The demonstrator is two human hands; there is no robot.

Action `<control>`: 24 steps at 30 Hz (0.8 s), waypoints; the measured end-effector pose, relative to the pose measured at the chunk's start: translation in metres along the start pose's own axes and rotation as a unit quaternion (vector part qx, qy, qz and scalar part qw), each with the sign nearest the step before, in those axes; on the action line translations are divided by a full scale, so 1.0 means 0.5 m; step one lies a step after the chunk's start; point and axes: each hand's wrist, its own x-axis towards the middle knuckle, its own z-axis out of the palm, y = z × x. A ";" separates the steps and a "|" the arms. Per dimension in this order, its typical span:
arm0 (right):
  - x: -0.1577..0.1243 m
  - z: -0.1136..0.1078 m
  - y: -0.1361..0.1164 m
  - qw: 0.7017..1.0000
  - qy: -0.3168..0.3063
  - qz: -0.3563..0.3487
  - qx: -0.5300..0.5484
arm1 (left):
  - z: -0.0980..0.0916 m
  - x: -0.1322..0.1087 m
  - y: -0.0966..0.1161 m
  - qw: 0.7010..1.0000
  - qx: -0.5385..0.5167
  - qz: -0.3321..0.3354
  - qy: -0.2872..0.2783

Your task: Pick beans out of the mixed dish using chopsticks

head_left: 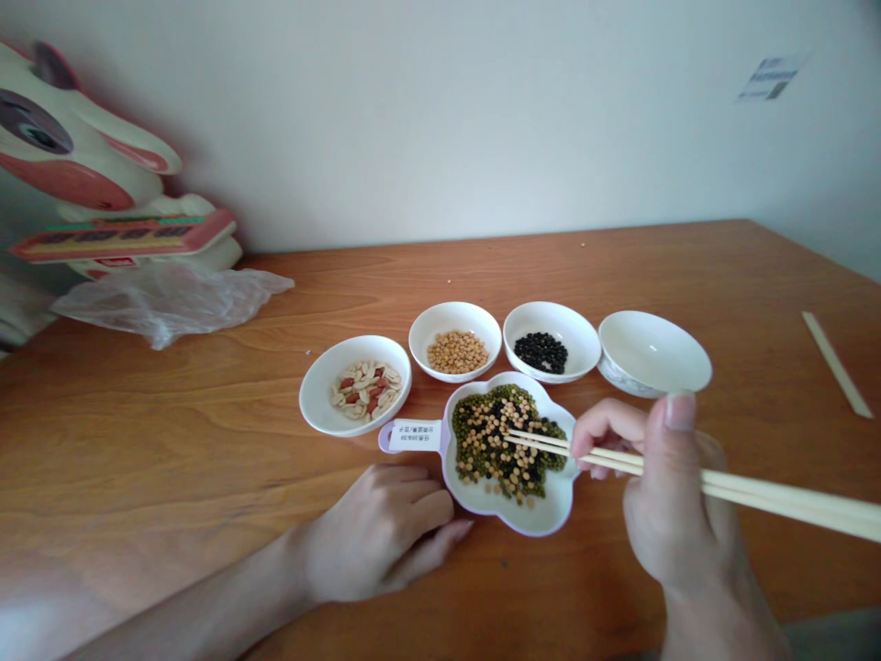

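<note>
My right hand is closed around a pair of wooden chopsticks. Their tips are close together among the mixed beans, which are green, black and yellow, in a flower-shaped white plate with a lilac rim. A labelled handle sticks out from the plate's left side. Resting on the table just left of the plate's lower edge, my left hand has its fingers curled in and shows nothing held. Whether a bean is pinched between the chopstick tips is too small to tell.
Behind the plate stand white bowls: one with peanuts and pale seeds, one with yellow beans, one with black beans, and an empty one. A plastic bag and cow figure sit left; a paper strip lies right.
</note>
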 end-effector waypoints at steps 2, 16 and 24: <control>0.001 0.003 -0.004 1.000 0.010 -0.008 -0.002 | 0.001 -0.002 -0.001 1.000 0.001 0.000 -0.001; -0.006 -0.004 0.006 0.999 0.008 -0.039 0.029 | 0.001 0.002 0.001 1.000 0.015 0.008 0.016; -0.006 -0.009 0.013 0.999 -0.028 -0.032 0.035 | -0.002 0.004 0.001 1.000 0.006 0.007 0.010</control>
